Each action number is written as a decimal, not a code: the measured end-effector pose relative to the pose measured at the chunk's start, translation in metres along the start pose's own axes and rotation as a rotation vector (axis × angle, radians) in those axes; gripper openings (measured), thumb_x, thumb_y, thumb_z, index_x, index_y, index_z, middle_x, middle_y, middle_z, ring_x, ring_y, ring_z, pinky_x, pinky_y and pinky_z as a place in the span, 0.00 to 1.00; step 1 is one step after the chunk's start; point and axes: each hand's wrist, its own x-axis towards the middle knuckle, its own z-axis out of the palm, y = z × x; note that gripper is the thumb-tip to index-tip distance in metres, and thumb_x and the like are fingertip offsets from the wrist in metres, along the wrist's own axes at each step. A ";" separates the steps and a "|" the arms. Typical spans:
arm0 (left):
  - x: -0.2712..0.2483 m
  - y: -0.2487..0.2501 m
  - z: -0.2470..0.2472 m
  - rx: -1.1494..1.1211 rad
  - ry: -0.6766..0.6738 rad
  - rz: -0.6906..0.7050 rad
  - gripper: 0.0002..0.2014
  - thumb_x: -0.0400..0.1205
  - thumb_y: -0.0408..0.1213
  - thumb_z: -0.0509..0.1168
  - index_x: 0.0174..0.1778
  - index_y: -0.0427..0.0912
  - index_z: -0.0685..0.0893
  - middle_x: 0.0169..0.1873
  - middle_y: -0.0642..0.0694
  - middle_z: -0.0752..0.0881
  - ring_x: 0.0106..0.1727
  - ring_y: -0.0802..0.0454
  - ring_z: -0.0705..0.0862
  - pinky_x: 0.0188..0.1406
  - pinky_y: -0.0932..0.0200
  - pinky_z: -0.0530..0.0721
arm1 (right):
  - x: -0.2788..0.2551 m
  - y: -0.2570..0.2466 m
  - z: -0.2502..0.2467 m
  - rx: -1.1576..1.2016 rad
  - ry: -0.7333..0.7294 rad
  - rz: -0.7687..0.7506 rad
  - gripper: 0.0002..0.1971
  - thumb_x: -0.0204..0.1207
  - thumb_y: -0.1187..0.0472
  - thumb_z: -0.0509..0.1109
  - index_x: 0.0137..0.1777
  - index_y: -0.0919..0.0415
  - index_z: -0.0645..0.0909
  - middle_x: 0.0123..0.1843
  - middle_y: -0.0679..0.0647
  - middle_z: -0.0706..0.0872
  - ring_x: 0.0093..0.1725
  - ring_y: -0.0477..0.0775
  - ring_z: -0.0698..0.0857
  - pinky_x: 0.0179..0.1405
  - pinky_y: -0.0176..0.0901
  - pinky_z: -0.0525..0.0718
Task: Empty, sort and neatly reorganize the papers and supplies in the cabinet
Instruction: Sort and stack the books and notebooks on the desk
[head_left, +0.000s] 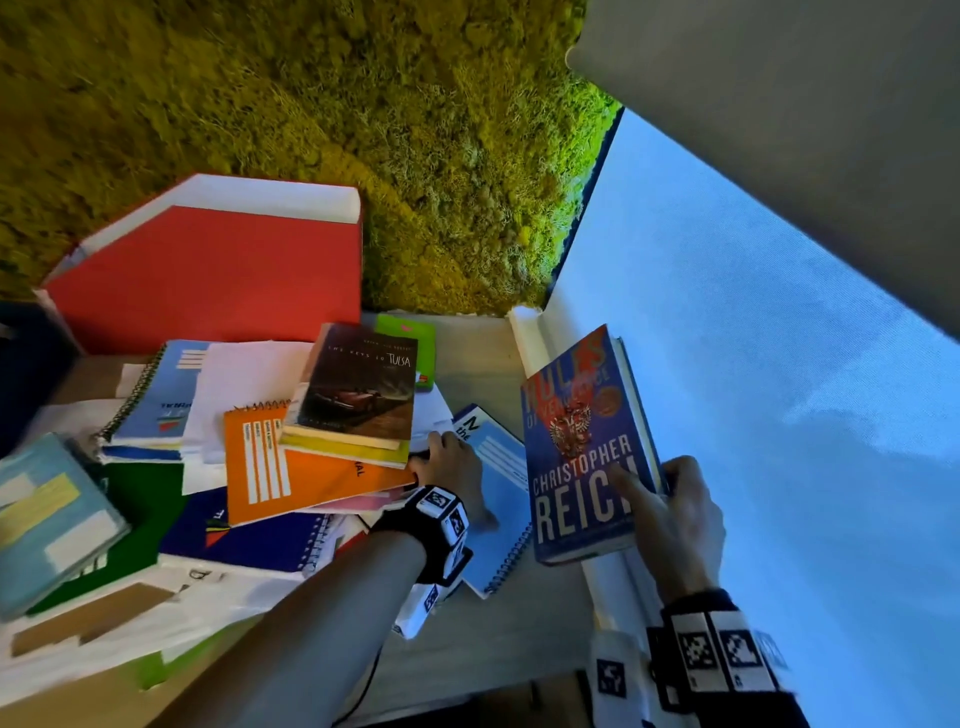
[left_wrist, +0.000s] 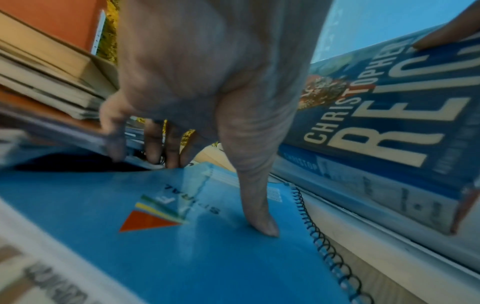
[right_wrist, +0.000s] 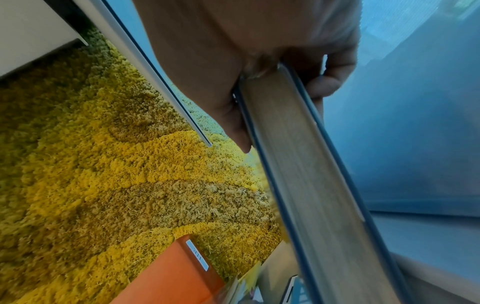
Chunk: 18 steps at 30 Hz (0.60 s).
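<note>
Yellow-green moss wall (head_left: 322, 98) behind; pale window blind (head_left: 753, 364) at right; grey ceiling panel (head_left: 805, 104) above.

A blue hardcover book (head_left: 582, 447), lettered "CHRISTOPHER REICH", stands tilted at the right of the tabletop (head_left: 478, 358). Just left of it a light blue spiral notebook (head_left: 498, 499) lies flat. Further left spreads an untidy heap: an orange spiral notepad (head_left: 270, 462), a dark paperback (head_left: 358, 389) titled "The Keys to Tulsa" on top, loose white papers (head_left: 234, 384), and a red folder (head_left: 208, 275) upright behind.
</note>
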 end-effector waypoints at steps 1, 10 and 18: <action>0.000 0.001 -0.003 0.011 -0.004 -0.030 0.55 0.58 0.70 0.76 0.72 0.35 0.69 0.66 0.39 0.69 0.71 0.36 0.64 0.64 0.39 0.73 | -0.001 0.001 -0.001 -0.013 -0.003 0.002 0.20 0.72 0.43 0.74 0.46 0.58 0.70 0.38 0.52 0.83 0.38 0.57 0.83 0.39 0.53 0.81; 0.005 -0.008 -0.014 -0.118 -0.019 -0.050 0.40 0.69 0.55 0.77 0.72 0.42 0.70 0.71 0.41 0.71 0.77 0.36 0.61 0.69 0.38 0.67 | -0.010 -0.004 -0.005 -0.235 0.015 -0.141 0.19 0.75 0.43 0.70 0.46 0.56 0.67 0.34 0.51 0.80 0.34 0.59 0.79 0.33 0.46 0.72; -0.012 -0.017 -0.029 -0.274 0.078 0.015 0.19 0.85 0.39 0.61 0.72 0.42 0.67 0.67 0.34 0.78 0.69 0.35 0.77 0.60 0.45 0.76 | -0.009 -0.012 0.004 -0.289 0.077 -0.214 0.19 0.74 0.44 0.70 0.44 0.54 0.65 0.33 0.50 0.79 0.32 0.59 0.79 0.32 0.49 0.77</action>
